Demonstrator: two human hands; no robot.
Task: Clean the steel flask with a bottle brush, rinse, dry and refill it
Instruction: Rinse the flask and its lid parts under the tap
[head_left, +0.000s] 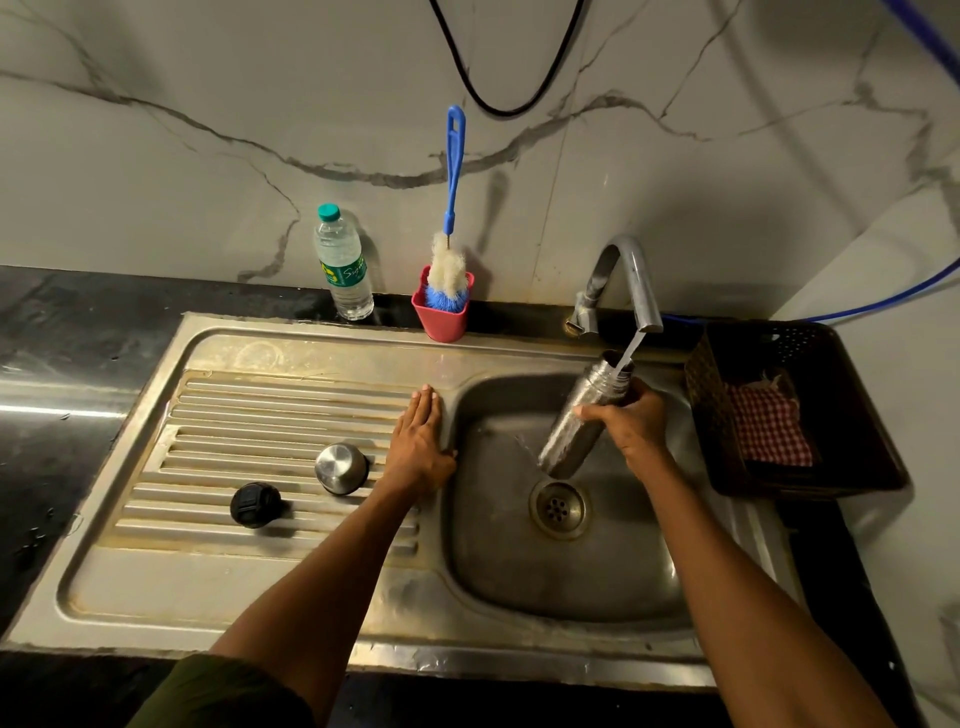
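Your right hand (631, 426) grasps the steel flask (584, 421) mid-body, tilted under the tap (631, 280), water running in. Wet steel is likely slippery and growing heavier; keep that mid-body hold. Left of the tap, your left hand (418, 447) rests flat, released.

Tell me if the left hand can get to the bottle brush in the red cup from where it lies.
Probably yes. The left hand rests flat on the drainboard, holding nothing, and the bottle brush stands in the red cup straight ahead with only bare steel between. The right hand holds the flask.
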